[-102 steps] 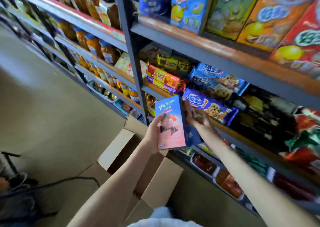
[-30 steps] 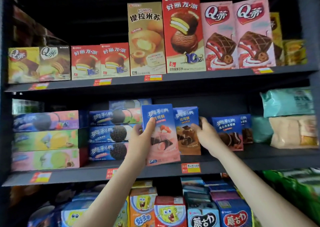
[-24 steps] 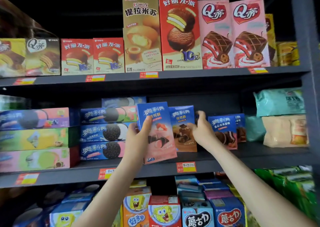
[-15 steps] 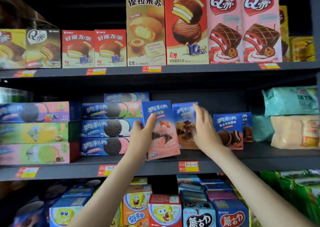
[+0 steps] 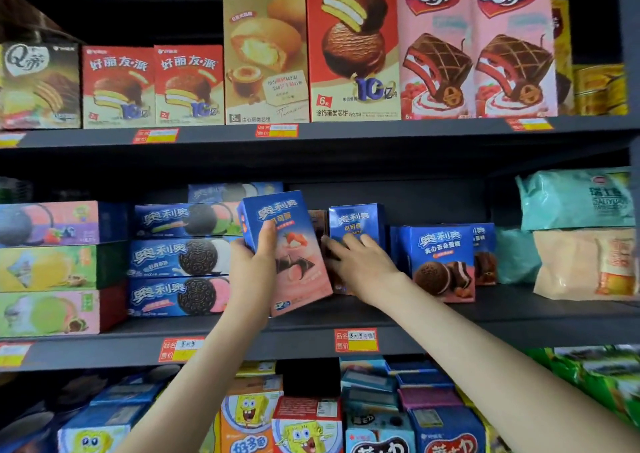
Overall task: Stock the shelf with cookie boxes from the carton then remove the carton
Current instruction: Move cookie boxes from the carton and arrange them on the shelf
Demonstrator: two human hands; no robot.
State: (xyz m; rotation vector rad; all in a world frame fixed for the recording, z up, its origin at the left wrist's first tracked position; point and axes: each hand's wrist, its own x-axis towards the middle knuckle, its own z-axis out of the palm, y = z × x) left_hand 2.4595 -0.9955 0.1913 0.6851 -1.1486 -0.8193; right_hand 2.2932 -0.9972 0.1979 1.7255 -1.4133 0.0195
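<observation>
My left hand point(image 5: 252, 262) grips a tall blue-and-pink strawberry cookie box point(image 5: 298, 272) by its left edge, thumb across the front. The box leans to the left, and its bottom is at the front of the middle shelf point(image 5: 450, 317). My right hand point(image 5: 363, 269) lies on the front of a blue-and-brown cocoa cookie box point(image 5: 356, 220) that stands on the shelf just right of the pink one; the fingers stretch toward its left edge. A brown sliver of another box point(image 5: 317, 217) shows between the two. The carton is out of view.
Flat sandwich-cookie boxes point(image 5: 180, 258) are stacked left of my hands. A squat blue box point(image 5: 440, 262) stands right of them, then bagged goods point(image 5: 581, 238). Tall pie boxes point(image 5: 353, 44) fill the shelf above. Cartoon snack boxes point(image 5: 249, 414) crowd the shelf below.
I carried the pink box from above the open floor carton up to the middle shelf. Over the last second my right hand moved from the cocoa box's right edge onto its front, and that box shifted right.
</observation>
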